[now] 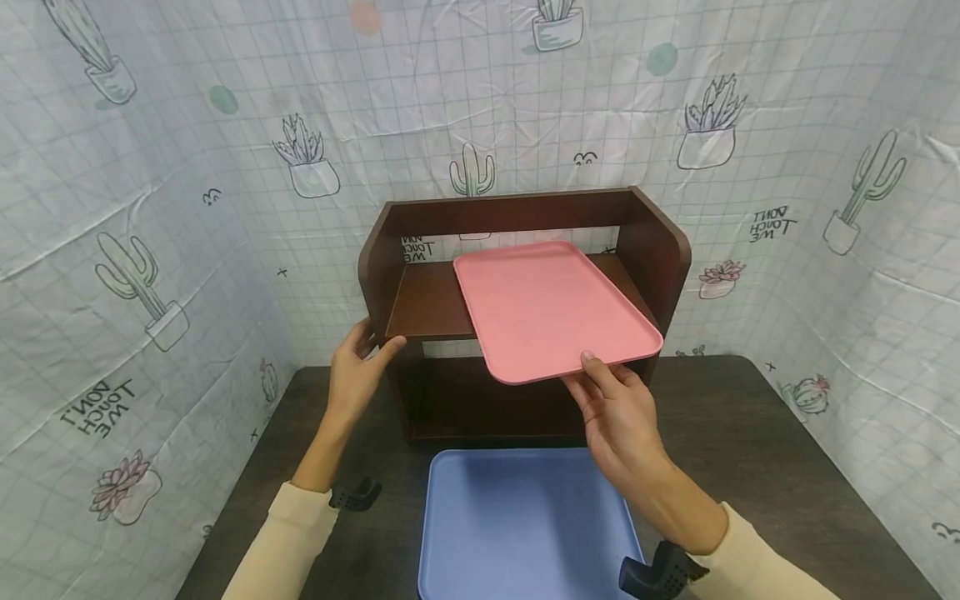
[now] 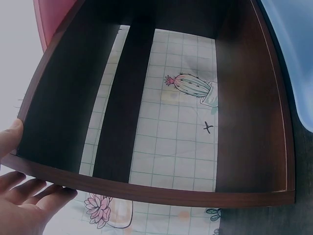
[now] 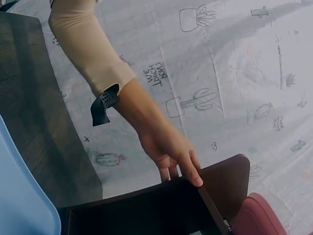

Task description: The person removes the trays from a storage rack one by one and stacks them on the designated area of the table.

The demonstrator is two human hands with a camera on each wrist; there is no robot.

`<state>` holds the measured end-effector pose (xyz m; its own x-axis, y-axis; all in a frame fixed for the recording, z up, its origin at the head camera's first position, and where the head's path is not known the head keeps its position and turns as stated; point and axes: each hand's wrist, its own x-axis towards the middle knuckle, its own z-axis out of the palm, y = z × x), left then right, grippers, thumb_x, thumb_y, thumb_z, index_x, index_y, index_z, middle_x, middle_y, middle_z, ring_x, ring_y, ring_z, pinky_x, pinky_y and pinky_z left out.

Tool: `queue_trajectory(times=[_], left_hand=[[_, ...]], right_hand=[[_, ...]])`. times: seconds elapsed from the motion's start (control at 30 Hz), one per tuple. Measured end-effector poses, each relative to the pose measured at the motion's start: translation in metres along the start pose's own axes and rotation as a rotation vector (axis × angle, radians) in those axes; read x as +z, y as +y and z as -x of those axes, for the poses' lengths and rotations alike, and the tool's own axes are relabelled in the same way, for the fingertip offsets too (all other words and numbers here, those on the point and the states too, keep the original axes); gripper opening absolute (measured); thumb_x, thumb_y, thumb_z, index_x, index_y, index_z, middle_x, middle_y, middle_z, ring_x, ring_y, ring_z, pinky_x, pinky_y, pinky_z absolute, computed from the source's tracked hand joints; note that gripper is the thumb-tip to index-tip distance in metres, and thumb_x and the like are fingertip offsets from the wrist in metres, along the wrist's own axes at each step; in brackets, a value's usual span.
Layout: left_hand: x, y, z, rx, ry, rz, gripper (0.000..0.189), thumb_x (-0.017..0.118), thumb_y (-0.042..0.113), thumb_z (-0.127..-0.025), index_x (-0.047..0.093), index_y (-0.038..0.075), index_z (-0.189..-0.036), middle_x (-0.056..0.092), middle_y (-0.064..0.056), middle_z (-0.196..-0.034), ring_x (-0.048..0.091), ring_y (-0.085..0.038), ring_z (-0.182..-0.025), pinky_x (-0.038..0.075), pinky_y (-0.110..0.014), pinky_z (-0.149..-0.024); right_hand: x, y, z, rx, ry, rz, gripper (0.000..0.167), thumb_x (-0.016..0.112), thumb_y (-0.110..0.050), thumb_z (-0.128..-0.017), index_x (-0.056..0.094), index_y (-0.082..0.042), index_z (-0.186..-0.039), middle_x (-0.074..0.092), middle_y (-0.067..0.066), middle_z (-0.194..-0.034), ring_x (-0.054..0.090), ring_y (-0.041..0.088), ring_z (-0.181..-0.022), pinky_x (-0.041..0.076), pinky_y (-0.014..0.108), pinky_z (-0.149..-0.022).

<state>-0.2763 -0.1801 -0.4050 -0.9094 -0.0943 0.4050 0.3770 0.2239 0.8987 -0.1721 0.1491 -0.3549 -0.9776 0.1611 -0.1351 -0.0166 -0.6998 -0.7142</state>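
Note:
A pink tray (image 1: pixel 555 308) extends over the upper board of a dark brown two-tier wooden shelf (image 1: pixel 427 304), its near edge jutting out past the front. My right hand (image 1: pixel 618 417) pinches that near edge, thumb on top and fingers beneath. Whether the tray's far end touches the board, I cannot tell. At the shelf's left side, my left hand (image 1: pixel 352 375) grips the frame; in the left wrist view its thumb (image 2: pixel 12 137) lies on the upper board's front edge, fingers against the outer side panel. The right wrist view shows this left hand (image 3: pixel 168 144) too.
A blue tray (image 1: pixel 525 525) lies on the dark table (image 1: pixel 720 450) in front of the shelf. Behind and at both sides hangs a white cloth (image 1: pixel 480 100) with a grid and cactus drawings. Dark camera mounts (image 1: pixel 660 571) sit at both wrists.

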Motion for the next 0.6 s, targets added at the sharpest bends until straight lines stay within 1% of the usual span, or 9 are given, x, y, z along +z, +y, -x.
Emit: queue_trajectory(times=[0.13, 0.23, 0.37, 0.47, 0.6], left_hand=[[0.000, 0.000, 0.000, 0.002, 0.001, 0.001, 0.066, 0.084, 0.031, -0.095, 0.057, 0.011, -0.152, 0.059, -0.013, -0.155, 0.055, -0.032, -0.148, 0.051, -0.053, -0.117], [0.000, 0.000, 0.000, 0.003, 0.000, 0.005, 0.065, 0.084, 0.030, -0.095, 0.057, 0.010, -0.151, 0.059, -0.013, -0.155, 0.054, -0.033, -0.148, 0.050, -0.054, -0.117], [0.000, 0.000, -0.001, 0.007, -0.001, 0.001, 0.066, 0.083, 0.032, -0.095, 0.057, 0.010, -0.152, 0.059, -0.012, -0.155, 0.054, -0.032, -0.148, 0.050, -0.054, -0.117], [0.000, 0.000, -0.001, 0.007, -0.002, -0.003, 0.067, 0.084, 0.032, -0.095, 0.057, 0.009, -0.152, 0.059, -0.013, -0.156, 0.054, -0.032, -0.148, 0.050, -0.054, -0.117], [0.000, 0.000, -0.001, 0.005, 0.000, -0.002, 0.067, 0.084, 0.032, -0.095, 0.057, 0.009, -0.152, 0.059, -0.014, -0.156, 0.055, -0.033, -0.148, 0.050, -0.054, -0.117]], right_hand=[[-0.003, -0.002, -0.002, -0.018, 0.004, 0.001, 0.040, 0.067, -0.014, -0.105, 0.043, -0.011, -0.137, 0.059, -0.001, -0.127, 0.067, 0.009, -0.114, 0.056, 0.025, -0.106], [-0.005, -0.004, -0.003, -0.018, 0.007, -0.008, 0.038, 0.067, -0.013, -0.105, 0.044, -0.012, -0.135, 0.060, -0.002, -0.126, 0.066, 0.010, -0.110, 0.058, 0.026, -0.104], [-0.007, -0.007, -0.004, -0.024, 0.018, -0.038, 0.037, 0.066, -0.011, -0.105, 0.042, -0.013, -0.133, 0.058, 0.000, -0.128, 0.070, 0.011, -0.104, 0.061, 0.028, -0.099], [-0.009, -0.008, -0.005, -0.047, 0.026, -0.051, 0.038, 0.066, -0.010, -0.104, 0.040, -0.013, -0.132, 0.057, 0.002, -0.129, 0.073, 0.012, -0.100, 0.062, 0.029, -0.097], [-0.012, -0.010, -0.006, -0.077, 0.034, -0.068, 0.038, 0.068, -0.007, -0.103, 0.042, -0.009, -0.131, 0.062, 0.003, -0.123, 0.075, 0.012, -0.096, 0.063, 0.029, -0.094]])
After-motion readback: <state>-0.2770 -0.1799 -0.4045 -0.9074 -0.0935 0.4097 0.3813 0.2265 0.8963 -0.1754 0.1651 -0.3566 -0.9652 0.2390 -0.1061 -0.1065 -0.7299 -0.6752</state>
